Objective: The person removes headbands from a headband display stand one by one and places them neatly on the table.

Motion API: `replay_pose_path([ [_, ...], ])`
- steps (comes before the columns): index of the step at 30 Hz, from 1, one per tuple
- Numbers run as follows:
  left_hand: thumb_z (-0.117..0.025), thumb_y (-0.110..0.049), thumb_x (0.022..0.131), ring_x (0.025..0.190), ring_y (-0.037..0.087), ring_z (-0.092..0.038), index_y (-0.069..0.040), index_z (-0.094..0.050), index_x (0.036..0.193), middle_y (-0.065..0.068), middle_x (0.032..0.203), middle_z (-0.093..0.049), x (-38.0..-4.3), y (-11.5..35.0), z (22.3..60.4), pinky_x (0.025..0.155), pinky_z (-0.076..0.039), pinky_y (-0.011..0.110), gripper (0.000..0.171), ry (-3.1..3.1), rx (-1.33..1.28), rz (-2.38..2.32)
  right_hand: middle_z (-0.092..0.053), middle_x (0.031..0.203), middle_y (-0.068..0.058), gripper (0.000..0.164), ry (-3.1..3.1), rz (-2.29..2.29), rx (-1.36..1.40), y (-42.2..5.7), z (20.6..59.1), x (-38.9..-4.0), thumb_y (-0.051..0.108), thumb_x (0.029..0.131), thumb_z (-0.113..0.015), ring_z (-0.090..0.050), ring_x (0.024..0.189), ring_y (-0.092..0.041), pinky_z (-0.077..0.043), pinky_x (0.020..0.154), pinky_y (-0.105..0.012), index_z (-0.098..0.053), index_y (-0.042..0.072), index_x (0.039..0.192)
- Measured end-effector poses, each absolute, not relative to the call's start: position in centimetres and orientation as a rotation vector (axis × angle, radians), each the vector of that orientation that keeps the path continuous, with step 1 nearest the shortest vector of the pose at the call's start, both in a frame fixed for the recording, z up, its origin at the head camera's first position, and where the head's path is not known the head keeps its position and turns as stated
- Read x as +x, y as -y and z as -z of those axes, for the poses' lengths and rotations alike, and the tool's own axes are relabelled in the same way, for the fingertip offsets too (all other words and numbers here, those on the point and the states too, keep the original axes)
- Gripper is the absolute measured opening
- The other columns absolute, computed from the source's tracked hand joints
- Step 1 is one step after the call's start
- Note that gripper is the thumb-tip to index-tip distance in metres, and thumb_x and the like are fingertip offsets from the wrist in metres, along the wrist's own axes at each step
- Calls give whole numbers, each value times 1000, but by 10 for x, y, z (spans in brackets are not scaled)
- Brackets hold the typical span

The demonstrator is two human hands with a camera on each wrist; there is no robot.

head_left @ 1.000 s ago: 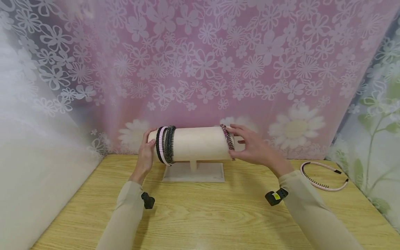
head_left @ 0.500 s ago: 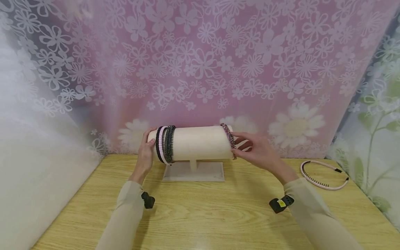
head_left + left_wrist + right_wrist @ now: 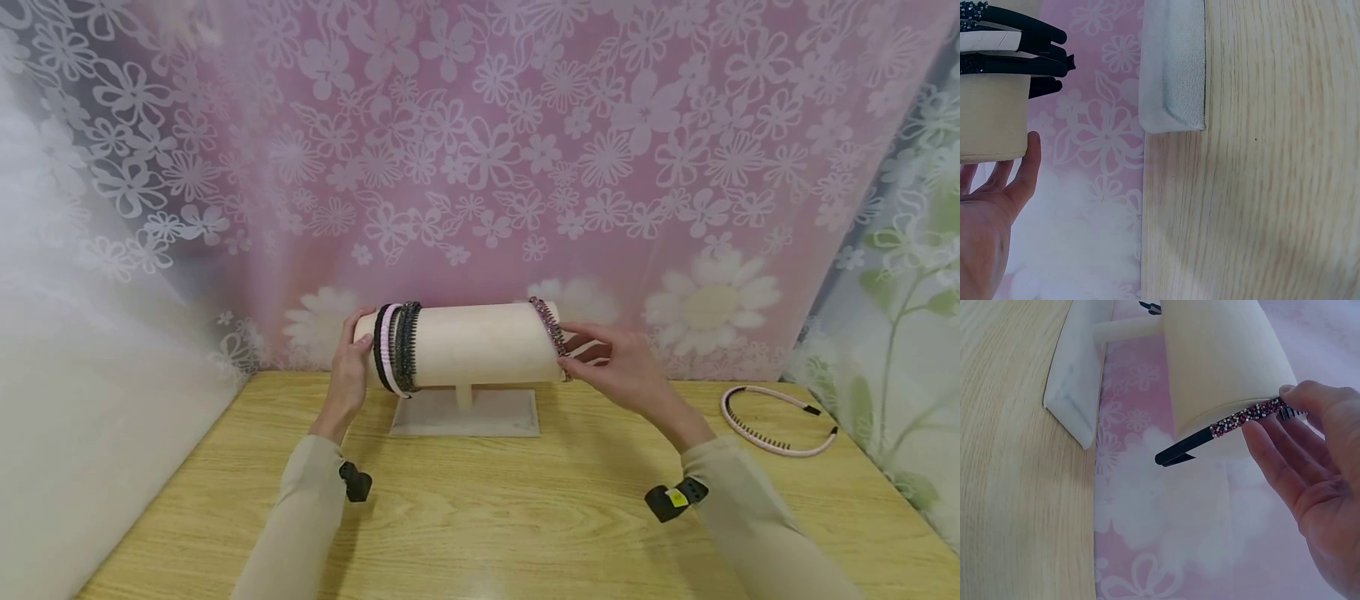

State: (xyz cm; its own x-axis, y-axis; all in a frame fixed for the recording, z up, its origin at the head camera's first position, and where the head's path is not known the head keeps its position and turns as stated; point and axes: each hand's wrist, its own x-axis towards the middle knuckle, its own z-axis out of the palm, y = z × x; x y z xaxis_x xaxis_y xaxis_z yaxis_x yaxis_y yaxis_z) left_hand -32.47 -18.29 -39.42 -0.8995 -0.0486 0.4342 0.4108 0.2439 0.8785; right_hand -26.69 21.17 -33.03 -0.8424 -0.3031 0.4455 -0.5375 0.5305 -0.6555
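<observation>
A cream padded headband display roll [image 3: 480, 343] stands across the table on a short post and flat base [image 3: 465, 414]. My left hand [image 3: 347, 383] grips its left end, thumb in front. Beside that hand the roll bears several headbands: a black one [image 3: 381, 354], a pink-and-white one [image 3: 388, 346] and dark glittery toothed ones [image 3: 407, 346]. At the right end, a red-and-white beaded headband [image 3: 1244, 419] with teeth sits slanted over the roll's rim. My right hand [image 3: 626, 367] pinches it between thumb and fingers; its black tip [image 3: 1182, 447] sticks out below.
A pink toothed headband [image 3: 780, 452] lies on the wood-grain table [image 3: 480, 517] at the right. A pink flowered curtain [image 3: 480, 167] hangs close behind the roll, and pale sheets close in both sides.
My right hand has shifted a little right and down, its spread fingers drawing together on the beaded headband, which now slants slightly more outward. The left hand and roll stay nearly still.
</observation>
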Motion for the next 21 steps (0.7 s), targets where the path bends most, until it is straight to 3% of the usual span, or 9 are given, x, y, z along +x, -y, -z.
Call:
replay_pose_path([
  [21, -30, -28, 106, 124, 34, -52, -33, -39, 154, 4, 158, -41, -325, 184, 395, 100, -44, 50, 48, 2160, -346, 1662, -72, 109, -19, 46, 2452, -1295, 603, -215, 331, -263, 12, 92, -76, -75, 96, -32, -58, 71, -20, -64, 8, 137],
])
